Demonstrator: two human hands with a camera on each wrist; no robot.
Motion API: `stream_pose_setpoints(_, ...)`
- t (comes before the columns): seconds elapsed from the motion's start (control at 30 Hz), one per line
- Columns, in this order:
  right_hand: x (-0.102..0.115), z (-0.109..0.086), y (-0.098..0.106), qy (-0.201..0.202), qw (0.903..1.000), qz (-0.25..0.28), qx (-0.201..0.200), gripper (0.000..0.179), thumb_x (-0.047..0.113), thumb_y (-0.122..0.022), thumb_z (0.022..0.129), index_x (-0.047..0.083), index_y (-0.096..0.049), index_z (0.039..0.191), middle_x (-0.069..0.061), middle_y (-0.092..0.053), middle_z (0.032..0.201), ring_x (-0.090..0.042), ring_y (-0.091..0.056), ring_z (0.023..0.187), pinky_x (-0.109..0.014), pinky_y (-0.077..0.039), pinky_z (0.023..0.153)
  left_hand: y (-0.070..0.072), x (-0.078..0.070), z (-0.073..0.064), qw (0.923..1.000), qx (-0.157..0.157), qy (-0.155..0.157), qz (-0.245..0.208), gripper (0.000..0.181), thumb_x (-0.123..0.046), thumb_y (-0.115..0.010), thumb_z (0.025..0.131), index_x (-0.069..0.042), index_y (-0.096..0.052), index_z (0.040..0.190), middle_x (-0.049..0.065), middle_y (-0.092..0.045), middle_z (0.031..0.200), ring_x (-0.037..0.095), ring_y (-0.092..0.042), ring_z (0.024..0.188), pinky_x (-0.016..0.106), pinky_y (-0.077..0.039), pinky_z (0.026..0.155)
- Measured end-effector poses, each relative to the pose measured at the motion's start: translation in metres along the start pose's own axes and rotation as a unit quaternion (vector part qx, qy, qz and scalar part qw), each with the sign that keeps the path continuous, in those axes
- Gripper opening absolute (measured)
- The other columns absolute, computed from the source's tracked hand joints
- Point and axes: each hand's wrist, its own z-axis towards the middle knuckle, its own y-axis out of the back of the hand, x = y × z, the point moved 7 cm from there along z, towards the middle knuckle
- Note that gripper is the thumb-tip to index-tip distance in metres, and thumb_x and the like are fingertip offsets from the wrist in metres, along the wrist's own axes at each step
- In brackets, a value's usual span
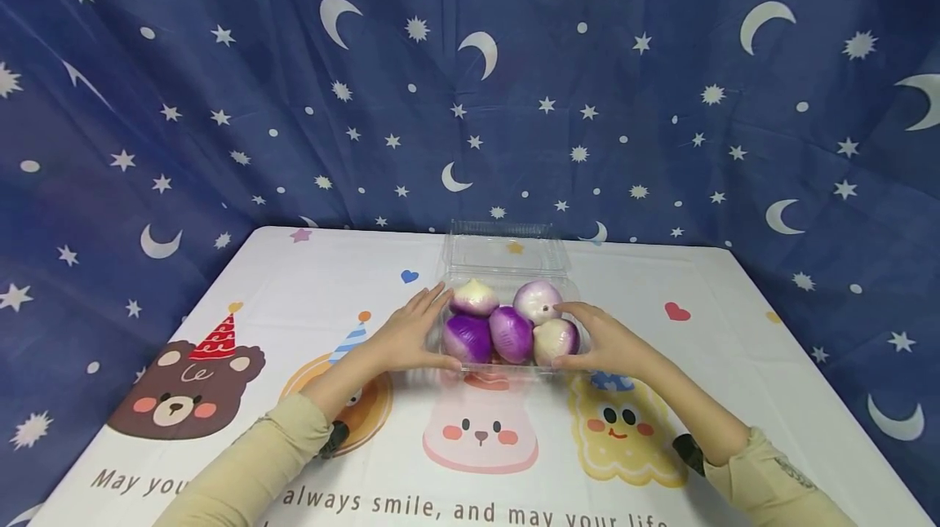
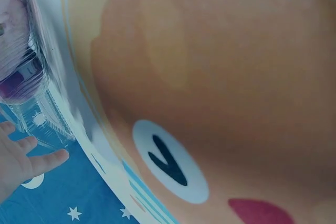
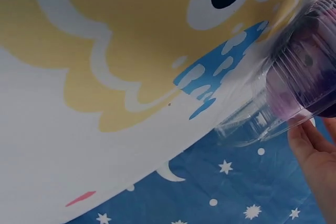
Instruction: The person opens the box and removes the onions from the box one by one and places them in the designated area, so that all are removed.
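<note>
A clear plastic clamshell box [image 1: 507, 369] stands on the table with its lid [image 1: 507, 254] raised at the back. Several purple-and-white onions [image 1: 512, 334] fill its base, some looking wrapped in film. My left hand [image 1: 411, 335] grips the box's left side, thumb along the near edge and fingers stretched toward the far left corner. At the right side my right hand [image 1: 605, 341] holds the box, its thumb low at the front and its fingers reaching round behind. Fingertips [image 3: 297, 129] of that hand meet the rim in the right wrist view.
A white tablecloth [image 1: 631, 282] printed with cartoon animals, hearts and lettering covers the table. Behind the far edge hangs a dark blue curtain [image 1: 411, 127] with moons and stars. Black straps [image 1: 689, 453] sit at both wrists.
</note>
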Motion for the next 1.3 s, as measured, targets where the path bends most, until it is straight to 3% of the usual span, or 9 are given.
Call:
stream_pose_setpoints(0.13, -0.003, -0.003, -0.001, -0.002, 1.0, -0.004, 0.001, 0.08, 0.038, -0.081, 0.07, -0.005, -0.049, 0.129, -0.025, -0.054, 0.129, -0.043, -0.049, 0.122, -0.057, -0.041, 0.1, -0.003, -0.002, 0.0, 0.9999, 0.011, -0.002, 0.004, 0.114, -0.064, -0.067, 0.072, -0.006, -0.01, 0.152, 0.012, -0.004, 0.16, 0.042, -0.011, 0.144, 0.064, -0.027, 0.108)
stream_pose_setpoints(0.37, -0.006, -0.009, -0.006, -0.014, 0.9996, 0.016, 0.02, 0.08, 0.038, -0.08, 0.072, -0.005, -0.047, 0.13, -0.024, -0.054, 0.131, -0.042, -0.048, 0.123, -0.056, -0.04, 0.101, -0.01, 0.0, 0.001, 0.9982, 0.052, 0.029, -0.012, 0.115, -0.066, -0.066, 0.073, -0.009, -0.006, 0.153, 0.007, 0.002, 0.161, 0.042, -0.007, 0.145, 0.07, -0.02, 0.106)
stream_pose_setpoints(0.6, -0.008, -0.008, 0.0, -0.001, 0.9998, 0.017, 0.007, 0.079, 0.039, -0.078, 0.073, -0.008, -0.048, 0.128, -0.027, -0.054, 0.128, -0.045, -0.049, 0.121, -0.057, -0.04, 0.1, -0.011, -0.001, 0.006, 0.9962, 0.07, 0.039, -0.033, 0.116, -0.07, -0.062, 0.073, -0.013, -0.001, 0.153, 0.004, 0.007, 0.16, 0.042, -0.006, 0.144, 0.071, -0.015, 0.107)
stream_pose_setpoints(0.77, -0.003, -0.004, 0.002, 0.029, 0.9995, 0.01, -0.007, 0.075, 0.043, -0.076, 0.075, -0.008, -0.051, 0.124, -0.028, -0.057, 0.122, -0.045, -0.052, 0.115, -0.056, -0.044, 0.096, -0.01, 0.0, 0.004, 0.9956, 0.069, 0.039, -0.05, 0.117, -0.07, -0.063, 0.073, -0.012, 0.0, 0.153, 0.005, 0.009, 0.16, 0.044, -0.006, 0.144, 0.072, -0.016, 0.106)
stream_pose_setpoints(1.03, -0.007, 0.007, -0.007, 0.008, 0.9994, 0.028, 0.021, 0.064, 0.029, -0.079, 0.075, -0.006, -0.056, 0.123, -0.022, -0.061, 0.122, -0.04, -0.054, 0.116, -0.055, -0.043, 0.099, -0.008, 0.005, -0.002, 0.994, 0.074, 0.04, -0.071, 0.116, -0.068, -0.063, 0.074, -0.01, 0.001, 0.153, 0.007, 0.01, 0.16, 0.042, -0.003, 0.144, 0.072, -0.014, 0.106)
stream_pose_setpoints(1.3, -0.012, 0.004, -0.001, 0.003, 0.9973, 0.072, 0.017, 0.059, 0.024, -0.078, 0.076, -0.001, -0.057, 0.124, -0.019, -0.063, 0.119, -0.037, -0.056, 0.113, -0.055, -0.046, 0.095, -0.004, 0.002, 0.0, 0.9968, 0.06, 0.021, -0.048, 0.112, -0.064, -0.063, 0.076, -0.005, -0.005, 0.152, 0.011, 0.004, 0.16, 0.041, -0.004, 0.145, 0.067, -0.02, 0.109)
